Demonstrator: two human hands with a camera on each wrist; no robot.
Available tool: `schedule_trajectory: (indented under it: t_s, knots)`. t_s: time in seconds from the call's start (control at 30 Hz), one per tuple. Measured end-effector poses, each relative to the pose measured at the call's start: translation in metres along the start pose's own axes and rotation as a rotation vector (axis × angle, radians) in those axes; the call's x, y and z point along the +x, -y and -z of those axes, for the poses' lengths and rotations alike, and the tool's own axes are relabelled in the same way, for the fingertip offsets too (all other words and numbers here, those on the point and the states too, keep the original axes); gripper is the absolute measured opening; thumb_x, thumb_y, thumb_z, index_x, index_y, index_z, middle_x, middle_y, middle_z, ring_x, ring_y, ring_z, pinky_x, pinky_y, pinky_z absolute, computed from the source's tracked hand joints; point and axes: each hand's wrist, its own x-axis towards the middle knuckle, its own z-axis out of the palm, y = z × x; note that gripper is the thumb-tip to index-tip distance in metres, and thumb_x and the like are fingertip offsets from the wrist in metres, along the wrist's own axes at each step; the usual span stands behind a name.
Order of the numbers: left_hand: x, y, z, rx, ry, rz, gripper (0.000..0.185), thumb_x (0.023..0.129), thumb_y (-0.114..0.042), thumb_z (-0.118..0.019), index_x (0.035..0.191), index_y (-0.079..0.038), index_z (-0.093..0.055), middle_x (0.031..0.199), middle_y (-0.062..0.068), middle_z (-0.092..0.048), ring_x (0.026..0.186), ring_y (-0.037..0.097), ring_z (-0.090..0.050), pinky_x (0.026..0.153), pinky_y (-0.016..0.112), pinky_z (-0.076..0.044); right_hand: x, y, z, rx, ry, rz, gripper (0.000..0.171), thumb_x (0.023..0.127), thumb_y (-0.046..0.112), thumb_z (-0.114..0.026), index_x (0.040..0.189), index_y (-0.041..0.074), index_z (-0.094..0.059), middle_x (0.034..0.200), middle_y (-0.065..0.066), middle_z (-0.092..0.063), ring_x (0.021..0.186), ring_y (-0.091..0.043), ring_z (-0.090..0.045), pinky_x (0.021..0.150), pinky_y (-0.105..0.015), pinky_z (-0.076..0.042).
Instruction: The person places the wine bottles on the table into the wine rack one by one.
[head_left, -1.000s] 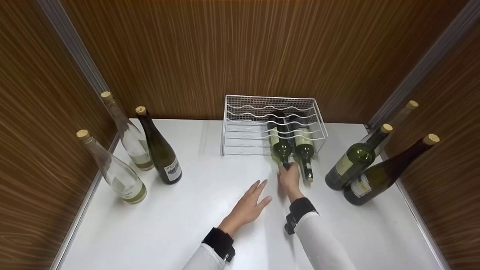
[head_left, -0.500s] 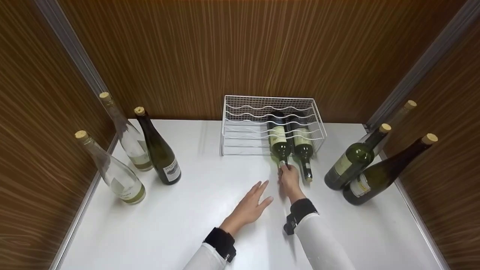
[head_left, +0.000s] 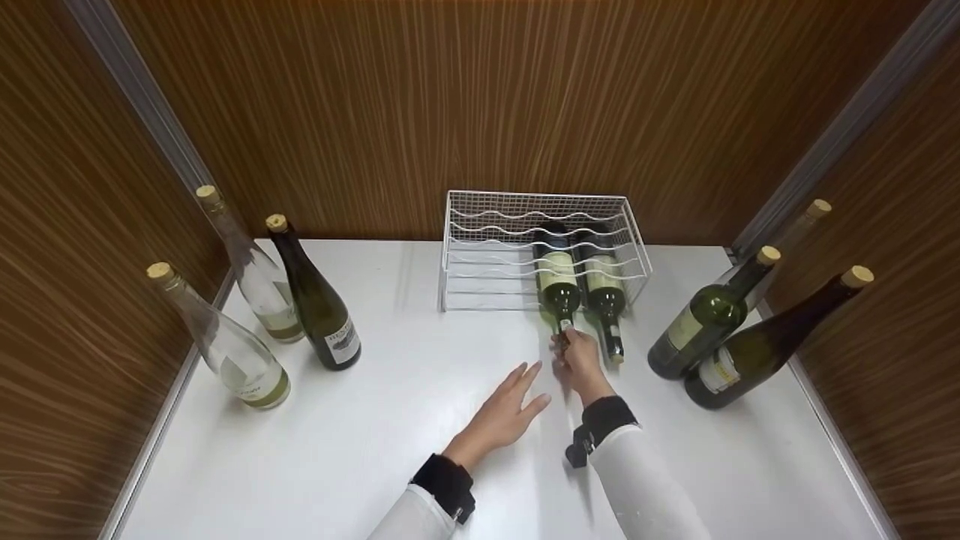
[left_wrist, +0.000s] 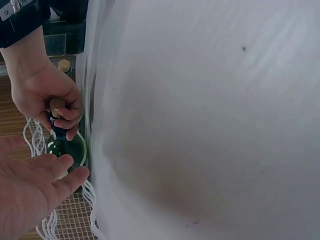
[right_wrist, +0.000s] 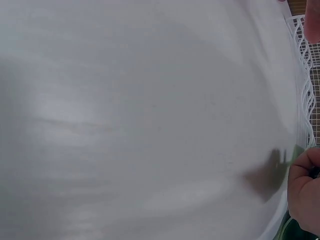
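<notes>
My right hand [head_left: 582, 360] curls its fingers round the neck of a green wine bottle [head_left: 559, 292]. That bottle lies on its side in a white wire rack [head_left: 487, 309], neck toward me, its pale label facing up. In the left wrist view its cork [left_wrist: 57, 103] shows between the curled fingers of the right hand. A second green wine bottle [head_left: 606, 298] lies parallel in the rack, just right of the gripped one. My left hand [head_left: 501, 416] holds nothing; its fingers are extended over the white table, left of the right hand.
Two clear bottles [head_left: 251, 367] and a dark green bottle [head_left: 319, 311] stand corked on the left. On the right stand a green bottle [head_left: 701, 330], a dark bottle [head_left: 765, 349] and a clear one [head_left: 799, 236] behind. Wood-grain panels [head_left: 375, 112] enclose the table.
The gripped bottle has turned about its length in the rack, so its label has come round from the left side to face up. My right fingers have shifted on the neck.
</notes>
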Motion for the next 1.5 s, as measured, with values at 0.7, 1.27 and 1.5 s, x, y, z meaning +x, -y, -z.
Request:
schedule_trajectory:
  t_s: [0.7, 1.27, 1.5]
  knots:
    - [0.0, 0.001, 0.001, -0.002, -0.003, -0.004, 0.069, 0.101, -0.059, -0.034, 0.156, -0.018, -0.028, 0.157, 0.018, -0.027, 0.142, 0.034, -0.031, 0.112, 0.05, -0.03, 0.005, 0.004, 0.003, 0.171, 0.068, -0.13, 0.05, 0.109, 0.03, -0.031, 0.127, -0.012, -0.049, 0.083, -0.006, -0.063, 0.057, -0.008, -0.05, 0.05, -0.019, -0.042]
    - [-0.01, 0.008, 0.007, -0.002, -0.031, 0.025, 0.07, 0.1, -0.061, -0.034, 0.157, -0.02, -0.027, 0.158, 0.018, -0.026, 0.142, 0.035, -0.03, 0.111, 0.053, -0.029, 0.001, 0.008, 0.008, -0.027, 0.057, -0.077, 0.047, 0.107, 0.031, -0.037, 0.118, -0.012, -0.054, 0.074, -0.007, -0.059, 0.062, -0.015, -0.057, 0.061, -0.027, -0.05]
    - [-0.023, 0.015, 0.017, -0.03, -0.06, 0.065, 0.072, 0.099, -0.063, -0.034, 0.157, -0.022, -0.025, 0.159, 0.016, -0.022, 0.144, 0.035, -0.025, 0.112, 0.056, -0.025, -0.014, 0.014, 0.008, -0.405, 0.014, 0.078, 0.058, 0.106, 0.027, -0.041, 0.149, -0.009, -0.027, 0.131, -0.025, -0.048, 0.112, -0.031, -0.052, 0.097, -0.042, -0.043]
